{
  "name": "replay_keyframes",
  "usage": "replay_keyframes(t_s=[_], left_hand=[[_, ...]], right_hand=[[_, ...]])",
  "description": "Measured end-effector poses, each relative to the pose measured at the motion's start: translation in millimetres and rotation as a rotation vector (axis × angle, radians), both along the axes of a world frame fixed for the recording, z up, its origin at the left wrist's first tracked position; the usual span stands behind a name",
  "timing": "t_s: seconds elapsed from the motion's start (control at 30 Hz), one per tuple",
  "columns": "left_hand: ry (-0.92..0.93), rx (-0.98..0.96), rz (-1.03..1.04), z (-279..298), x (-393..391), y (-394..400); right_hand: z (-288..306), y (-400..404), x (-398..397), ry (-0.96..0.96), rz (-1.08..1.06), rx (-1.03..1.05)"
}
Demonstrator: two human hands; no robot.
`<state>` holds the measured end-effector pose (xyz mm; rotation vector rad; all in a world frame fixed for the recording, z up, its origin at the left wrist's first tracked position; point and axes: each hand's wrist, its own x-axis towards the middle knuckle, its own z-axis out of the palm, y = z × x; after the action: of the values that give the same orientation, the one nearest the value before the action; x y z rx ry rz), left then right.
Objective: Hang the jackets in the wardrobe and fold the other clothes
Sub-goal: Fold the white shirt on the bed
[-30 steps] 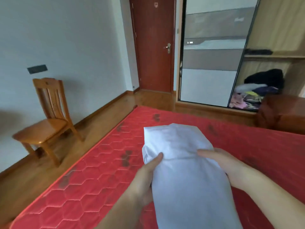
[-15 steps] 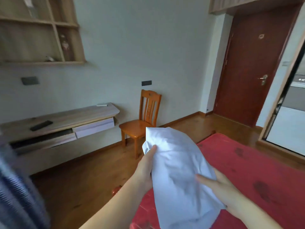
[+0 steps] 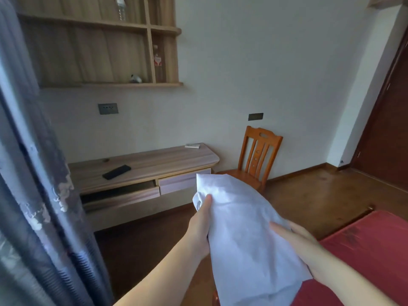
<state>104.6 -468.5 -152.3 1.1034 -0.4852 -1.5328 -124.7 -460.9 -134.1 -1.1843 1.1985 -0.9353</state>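
left hand (image 3: 199, 221) fingers behind white garment (image 3: 242, 235)

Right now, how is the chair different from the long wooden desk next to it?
The chair is bright orange-brown; the desk is pale greyish wood. The chair rises tall and narrow with a slatted back; the desk runs low and wide with drawers, one of them partly open. A dark flat remote-like thing lies on the desk; the chair's seat is partly hidden behind the white cloth. Both are wooden and are against the same wall.
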Motion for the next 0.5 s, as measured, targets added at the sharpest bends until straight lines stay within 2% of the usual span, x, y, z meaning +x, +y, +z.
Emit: replay_keyframes(t_s=[0.07,0.17,0.37,0.5], left_hand=[[-0.027,-0.018,0.015,14.3,23.9,-30.3],[-0.064,-0.022,0.041,35.4,65.8,-83.3],[-0.184,-0.043,0.081,77.6,151.5,-195.7],[-0.21,-0.045,0.083,79.2,203.2,-275.3]], right_hand=[[2.4,-46.3,31.0,-0.032,-0.036,0.049],[13.6,-118.1,81.9,-0.089,0.03,0.118],[43.9,-228.7,174.2,-0.138,0.039,-0.072],[46.7,-304.2,228.1,-0.12,0.022,-0.144]])
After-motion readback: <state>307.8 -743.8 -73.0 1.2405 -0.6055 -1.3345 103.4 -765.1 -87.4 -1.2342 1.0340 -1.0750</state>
